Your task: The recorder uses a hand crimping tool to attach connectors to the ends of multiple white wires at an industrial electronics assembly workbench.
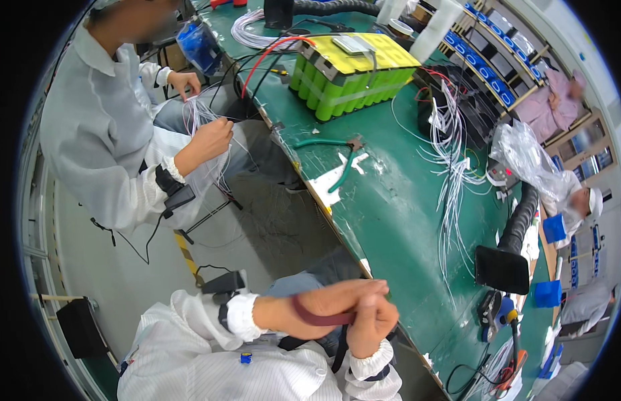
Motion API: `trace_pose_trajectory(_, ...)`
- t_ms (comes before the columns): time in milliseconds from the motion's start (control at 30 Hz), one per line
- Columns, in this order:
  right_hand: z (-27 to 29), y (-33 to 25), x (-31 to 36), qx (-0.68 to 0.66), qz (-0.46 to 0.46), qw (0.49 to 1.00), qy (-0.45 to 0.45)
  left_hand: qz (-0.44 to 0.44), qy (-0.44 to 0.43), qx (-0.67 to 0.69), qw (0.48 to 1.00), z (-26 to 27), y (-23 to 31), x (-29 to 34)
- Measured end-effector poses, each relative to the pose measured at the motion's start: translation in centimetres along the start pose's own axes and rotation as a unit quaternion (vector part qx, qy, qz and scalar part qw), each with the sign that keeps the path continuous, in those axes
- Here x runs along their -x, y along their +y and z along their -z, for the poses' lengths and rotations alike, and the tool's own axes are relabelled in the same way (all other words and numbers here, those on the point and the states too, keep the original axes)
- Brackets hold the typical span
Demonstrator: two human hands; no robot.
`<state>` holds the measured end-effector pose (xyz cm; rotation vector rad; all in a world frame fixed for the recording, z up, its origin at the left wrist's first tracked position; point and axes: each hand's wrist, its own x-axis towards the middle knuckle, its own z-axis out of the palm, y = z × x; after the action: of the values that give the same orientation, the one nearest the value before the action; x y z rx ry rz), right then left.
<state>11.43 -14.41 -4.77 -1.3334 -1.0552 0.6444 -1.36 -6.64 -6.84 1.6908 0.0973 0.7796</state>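
Observation:
A dark red band (pixel 316 317) loops around my left hand (pixel 330 301), near the thumb side. The fingers of that hand are stretched out toward the right and slightly smeared. My right hand (pixel 372 326) is closed on the band's right end, its thumb up against the left fingers. Both hands are over the front edge of the green table (pixel 404 220). On the table beyond them lie green-handled cutting pliers (pixel 347 162), spread apart. Farther back stands a battery pack (pixel 354 77) of green cells with a yellow top.
A bundle of white wires (pixel 451 174) spreads across the table's right half. Black fume hoses with a square hood (pixel 501 269) stand at the right. At the left, a seated co-worker (pixel 110 127) handles white wires. A clear plastic bag (pixel 531 157) is at the far right.

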Motion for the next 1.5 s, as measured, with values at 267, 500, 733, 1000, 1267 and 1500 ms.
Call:
trace_pose_trajectory(267,-4.7,2.0,-1.3,-0.105,-0.201,0.972,-0.053,0.076,0.139,-0.284,0.946,5.3,-2.4,4.8)
trace_pose_trajectory(500,-4.2,11.8,-1.2,0.090,-0.225,0.963,-0.119,0.273,0.056,-0.223,0.934,7.7,-6.7,7.4)
trace_pose_trajectory(733,2.4,15.1,1.7,0.228,-0.191,0.935,-0.191,0.247,0.247,-0.141,0.927,9.5,-16.6,0.6)
trace_pose_trajectory(1000,7.5,26.1,11.0,0.352,-0.248,0.885,-0.177,0.215,0.242,-0.193,0.926,8.5,-26.2,-8.6)
trace_pose_trajectory(1267,5.9,22.5,7.5,0.359,-0.215,0.894,-0.159,0.285,0.076,-0.409,0.864,16.0,-21.3,-7.7)
trace_pose_trajectory(1500,6.0,19.0,5.3,0.344,-0.219,0.899,-0.160,0.335,0.012,-0.519,0.786,25.5,-13.7,-4.6)
